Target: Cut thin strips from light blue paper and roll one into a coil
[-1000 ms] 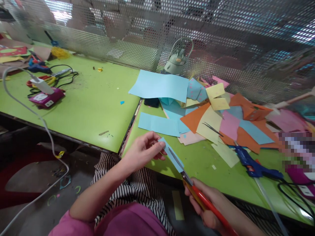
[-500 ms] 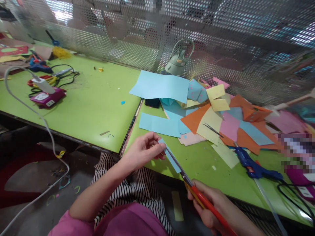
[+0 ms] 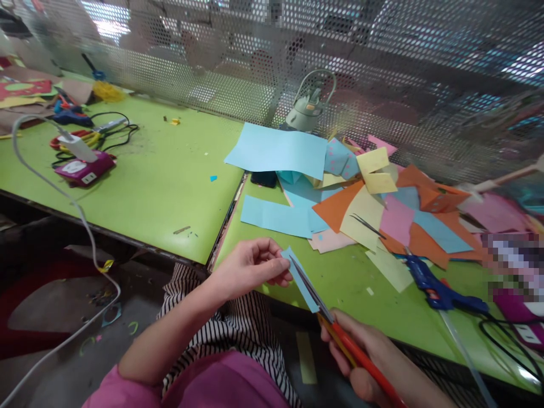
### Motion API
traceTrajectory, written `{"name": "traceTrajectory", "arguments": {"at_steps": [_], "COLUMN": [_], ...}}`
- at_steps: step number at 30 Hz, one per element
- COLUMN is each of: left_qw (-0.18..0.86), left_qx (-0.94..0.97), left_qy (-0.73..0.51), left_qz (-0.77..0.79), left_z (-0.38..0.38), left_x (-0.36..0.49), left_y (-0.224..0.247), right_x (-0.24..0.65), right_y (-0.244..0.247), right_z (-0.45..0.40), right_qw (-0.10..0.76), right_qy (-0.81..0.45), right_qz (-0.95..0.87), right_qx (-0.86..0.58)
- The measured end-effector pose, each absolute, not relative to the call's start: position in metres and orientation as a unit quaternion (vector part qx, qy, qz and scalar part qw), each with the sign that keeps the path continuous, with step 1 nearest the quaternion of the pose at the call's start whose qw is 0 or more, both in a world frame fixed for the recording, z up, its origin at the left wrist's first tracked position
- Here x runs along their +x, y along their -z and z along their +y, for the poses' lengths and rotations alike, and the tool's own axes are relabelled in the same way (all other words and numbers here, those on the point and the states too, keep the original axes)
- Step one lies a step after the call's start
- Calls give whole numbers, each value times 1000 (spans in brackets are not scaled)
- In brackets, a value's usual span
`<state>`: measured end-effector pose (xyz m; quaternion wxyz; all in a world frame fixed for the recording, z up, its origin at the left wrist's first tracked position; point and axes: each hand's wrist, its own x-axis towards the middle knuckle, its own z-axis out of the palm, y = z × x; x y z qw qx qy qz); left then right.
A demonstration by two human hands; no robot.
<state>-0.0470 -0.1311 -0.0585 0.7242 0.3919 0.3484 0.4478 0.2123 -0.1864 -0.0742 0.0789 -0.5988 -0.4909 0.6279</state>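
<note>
The left hand [image 3: 259,265] has shifted slightly rightward, its thumb and fingers clamped on a narrow light-blue paper strip [image 3: 309,298] above the smooth green desk [image 3: 170,170]. The right hand [image 3: 366,335] closes around red-and-yellow-handled metal scissors [image 3: 357,352]. Behind is a pale-green loop-handled bottle [image 3: 302,115], contents hidden.

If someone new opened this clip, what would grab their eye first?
Probably the long red scissors in the right hand, their blades along the narrow blue strip that the left hand holds. Next, the jumble of orange, pink, yellow and blue paper right of centre, on the bright green table.
</note>
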Motion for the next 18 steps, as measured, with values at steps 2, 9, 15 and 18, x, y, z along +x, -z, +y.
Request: {"name": "traceTrajectory", "arguments": {"at_steps": [2, 9, 15, 18], "left_qw": [728, 729, 734, 741], "left_qx": [388, 386, 384, 384], "left_qy": [-447, -446, -441, -431], "left_qz": [346, 347, 345, 341], "left_z": [-132, -131, -131, -131], "left_x": [-46, -45, -45, -45], "left_y": [60, 61, 59, 59], "right_x": [212, 209, 206, 203], "right_y": [76, 54, 57, 58], "right_z": [-186, -182, -181, -182], "right_qw": [72, 48, 66, 60], "right_qy": [-612, -625, -605, -609], "right_qz": [-496, -516, -498, -490], "right_qx": [-612, -584, -618, -620]}}
